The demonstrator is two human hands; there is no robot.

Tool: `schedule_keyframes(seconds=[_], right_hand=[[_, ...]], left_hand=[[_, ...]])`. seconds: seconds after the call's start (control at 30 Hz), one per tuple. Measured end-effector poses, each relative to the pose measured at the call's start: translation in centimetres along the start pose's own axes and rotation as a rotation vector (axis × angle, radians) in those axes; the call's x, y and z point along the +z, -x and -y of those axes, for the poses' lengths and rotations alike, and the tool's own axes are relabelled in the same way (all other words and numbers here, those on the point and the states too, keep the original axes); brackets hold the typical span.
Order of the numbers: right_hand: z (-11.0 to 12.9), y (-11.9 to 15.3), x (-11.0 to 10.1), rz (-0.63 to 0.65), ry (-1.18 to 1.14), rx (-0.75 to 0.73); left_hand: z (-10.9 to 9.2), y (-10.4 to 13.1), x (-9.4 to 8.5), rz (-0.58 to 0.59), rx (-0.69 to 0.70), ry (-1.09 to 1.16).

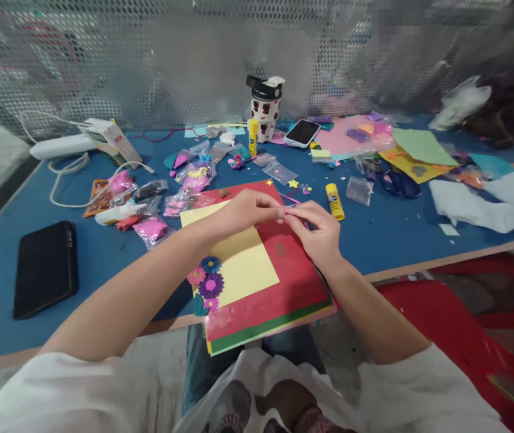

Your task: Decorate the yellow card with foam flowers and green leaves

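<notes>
At frame centre, the left hand (250, 211) and right hand (322, 233) meet, fingertips pinched narrow, any held piece indiscernible, over the red sheet (294, 261) bearing flower-trimmed yellow paper (241, 270) lower left, which a dropping left forearm (148, 276) could crease or shift.

A grey perforated metal panel (194, 54) is positioned at 12 o'clock, behind a blue-topped table (383, 234) edged in pale brown. A smooth red chair (437, 310) is located at 4 o'clock. Pale grey flooring (162, 373) is exposed at 7 o'clock.
</notes>
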State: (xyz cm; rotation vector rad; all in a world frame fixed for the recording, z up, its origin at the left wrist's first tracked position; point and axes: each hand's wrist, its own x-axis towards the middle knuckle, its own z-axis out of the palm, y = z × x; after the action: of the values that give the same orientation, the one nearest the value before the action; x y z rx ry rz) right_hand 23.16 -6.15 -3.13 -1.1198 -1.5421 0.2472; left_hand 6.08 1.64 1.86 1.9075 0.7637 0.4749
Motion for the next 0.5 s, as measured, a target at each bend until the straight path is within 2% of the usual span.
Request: schedule_keyframes(seconds=[0.23,0.4,0.5], right_hand=[[0.1,0.0,0.0,-0.051,0.166,-0.147],[0.4,0.4,0.3,-0.002,0.178,-0.237],[0.5,0.7,0.4,-0.008,0.163,-0.242]], left_hand=[[-0.6,0.2,-1.3,0.162,0.010,0.001],[-0.8,0.7,-1.6,0.182,0.040,-0.007],[-0.7,0.8,-1.5,0.196,0.070,0.023]])
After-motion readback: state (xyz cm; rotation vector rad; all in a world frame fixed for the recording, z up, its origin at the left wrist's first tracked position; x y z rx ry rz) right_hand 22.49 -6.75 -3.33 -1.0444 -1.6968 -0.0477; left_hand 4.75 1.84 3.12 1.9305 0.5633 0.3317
